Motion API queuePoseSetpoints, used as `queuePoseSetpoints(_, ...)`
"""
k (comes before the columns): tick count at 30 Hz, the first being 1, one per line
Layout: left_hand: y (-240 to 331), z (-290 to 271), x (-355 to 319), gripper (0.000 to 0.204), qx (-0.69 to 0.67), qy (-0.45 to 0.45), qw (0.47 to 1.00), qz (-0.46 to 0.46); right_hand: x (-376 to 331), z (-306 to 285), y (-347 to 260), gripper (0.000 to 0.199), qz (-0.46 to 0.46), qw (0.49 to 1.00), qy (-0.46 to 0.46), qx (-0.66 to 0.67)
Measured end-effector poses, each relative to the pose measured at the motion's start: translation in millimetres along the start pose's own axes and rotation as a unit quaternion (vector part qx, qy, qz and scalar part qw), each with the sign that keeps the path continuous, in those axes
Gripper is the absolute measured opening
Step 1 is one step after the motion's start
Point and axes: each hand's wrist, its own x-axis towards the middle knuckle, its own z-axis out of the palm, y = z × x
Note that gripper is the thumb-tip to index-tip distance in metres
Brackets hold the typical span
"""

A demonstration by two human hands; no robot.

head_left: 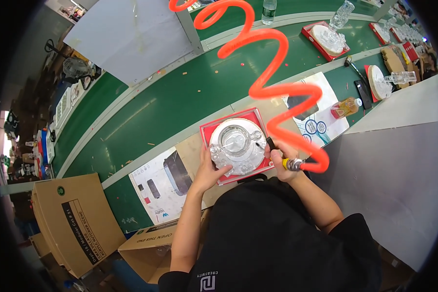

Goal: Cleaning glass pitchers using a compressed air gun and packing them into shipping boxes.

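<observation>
In front of me a round white base (218,137) carries clear acrylic pieces and a clear ring-shaped part (233,139). It sits in a shallow red tray (256,115). My left hand (208,170) grips the base at its left edge, thumb across the clear pieces and fingers along the side. Held in my right hand (284,158) is an air blow gun (292,164) with a black nozzle, pointed toward the base's right side. From its yellow and metal end an orange coiled hose (282,90) rises up and away. The right fingertips are partly hidden.
Printed cardboard sheets (153,187) lie on the green bench (180,92). At right are a drink bottle (346,107), a black object (363,94) and similar clear ornaments (330,40). A water bottle (268,10) stands farther back. Cardboard boxes (78,224) sit at lower left.
</observation>
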Motion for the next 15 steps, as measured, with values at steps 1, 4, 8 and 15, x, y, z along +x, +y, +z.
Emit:
queuePoseSetpoints(1,-2.1,-0.1,-0.4,0.097,0.000,-0.002,1.000,-0.001,1.5,1.2,-1.1,0.018,0.020,0.998,-0.002,0.056)
queuePoseSetpoints(4,-9.8,-1.6,-1.5,0.103,0.068,0.011,0.998,-0.016,-1.0,12.3,1.8,0.023,0.054,0.988,-0.006,0.148)
queuePoseSetpoints(8,-9.9,-1.7,3.9,0.102,-0.014,-0.030,0.999,-0.020,-4.5,29.8,8.2,0.024,0.059,0.964,-0.034,0.257)
queuePoseSetpoints(15,-12.5,-0.6,1.3,0.098,-0.032,-0.035,0.999,-0.027,7.4,13.1,8.5,0.022,0.088,0.975,0.002,0.206)
